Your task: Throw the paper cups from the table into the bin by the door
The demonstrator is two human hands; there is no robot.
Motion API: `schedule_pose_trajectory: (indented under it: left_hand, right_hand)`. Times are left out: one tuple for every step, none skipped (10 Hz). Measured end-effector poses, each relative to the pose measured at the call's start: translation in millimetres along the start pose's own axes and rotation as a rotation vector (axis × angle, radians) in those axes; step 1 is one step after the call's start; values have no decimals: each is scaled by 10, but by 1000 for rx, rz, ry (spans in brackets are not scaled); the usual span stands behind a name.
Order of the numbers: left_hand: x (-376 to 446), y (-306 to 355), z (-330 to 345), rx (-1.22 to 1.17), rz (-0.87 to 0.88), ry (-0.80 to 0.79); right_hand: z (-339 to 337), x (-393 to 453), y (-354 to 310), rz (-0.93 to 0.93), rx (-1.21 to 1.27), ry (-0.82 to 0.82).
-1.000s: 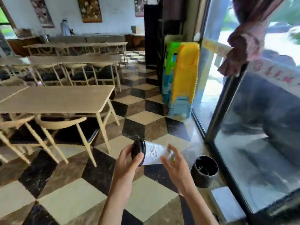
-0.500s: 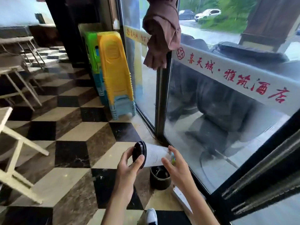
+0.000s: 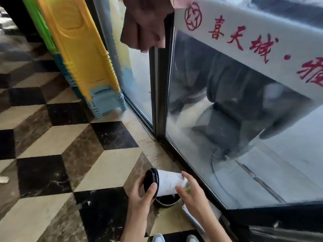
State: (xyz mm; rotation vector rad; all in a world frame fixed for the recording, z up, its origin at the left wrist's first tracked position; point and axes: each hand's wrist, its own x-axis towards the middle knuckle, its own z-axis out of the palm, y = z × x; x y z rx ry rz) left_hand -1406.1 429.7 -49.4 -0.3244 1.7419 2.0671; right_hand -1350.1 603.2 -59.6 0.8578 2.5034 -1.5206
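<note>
The floor (image 3: pixel 57 142) is polished stone tile laid in a cube pattern of black, brown and cream; stacked plastic stools (image 3: pixel 82 55), yellow over green and blue, lean by the glass door (image 3: pixel 218 119); a white band with red Chinese characters (image 3: pixel 244 32) crosses the pane; a brown curtain (image 3: pixel 145 23) hangs at the dark frame (image 3: pixel 160 88); daylight comes through the glass.

Most of the bin (image 3: pixel 166 201) is hidden behind the cup (image 3: pixel 168 184) and both hands; only a dark arc of its rim shows below the cup. The print on the cup is too blurred to read. Two shoes (image 3: pixel 158 238) below the bin are cut off by the bottom edge, and the stools (image 3: pixel 78 49) far above it by the top
</note>
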Motion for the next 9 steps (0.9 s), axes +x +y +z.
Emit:
schedule_pose_trajectory:
  left_hand:
    - [376, -439, -41, 78, -58, 43]
    - [821, -1163, -93, 122, -130, 77]
    - [1206, -1927, -178, 132, -196, 136]
    - [1584, -2665, -251, 145, -240, 184]
    - [1965, -3269, -254, 159, -279, 232]
    - [2310, -3696, -177, 170, -279, 256]
    - [2552, -3975, -118, 180, -274, 258]
    - [2661, -4054, -80, 196, -312, 224]
    - [2575, -3964, -84, 234, -310, 214]
  right_hand:
    - [258, 375, 433, 63, -14, -53]
    - [630, 801, 1064, 178, 12, -128]
    - [1023, 1210, 1739, 229, 15, -171]
    - [1369, 1637, 2378, 236, -7, -197]
    - [1643, 2014, 2904, 244, -32, -216]
    - [1835, 2352, 3310, 237, -42, -213]
    - [1951, 2603, 3548, 227, -38, -212]
    - [1955, 2743, 3628, 186, -74, -226]
    - [1824, 2740, 3571, 163, -77, -223]
